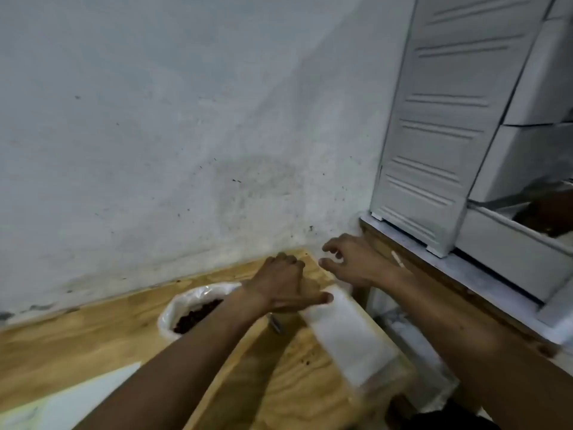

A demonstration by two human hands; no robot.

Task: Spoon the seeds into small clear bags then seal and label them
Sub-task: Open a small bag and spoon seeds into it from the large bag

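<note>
A white plastic bag [186,301] with its rim rolled down holds dark brown seeds [193,316] on the wooden table [77,342]. A flat stack of small clear bags [344,339] lies to its right, near the table's right edge. My left hand [279,285] hovers between them, its thumb touching the stack's far end and its fingers curled under; what they hold is hidden. A short metal piece [276,324], perhaps the spoon's handle, shows below that wrist. My right hand [353,262] floats beyond the stack by the wall corner, fingers loosely spread and holding nothing.
A stained white wall [186,135] runs right behind the table. A white plastic drawer unit [449,119] stands on a ledge at the right, one drawer [511,243] pulled open. A white sheet [80,395] lies at the table's near left. A gap separates table and ledge.
</note>
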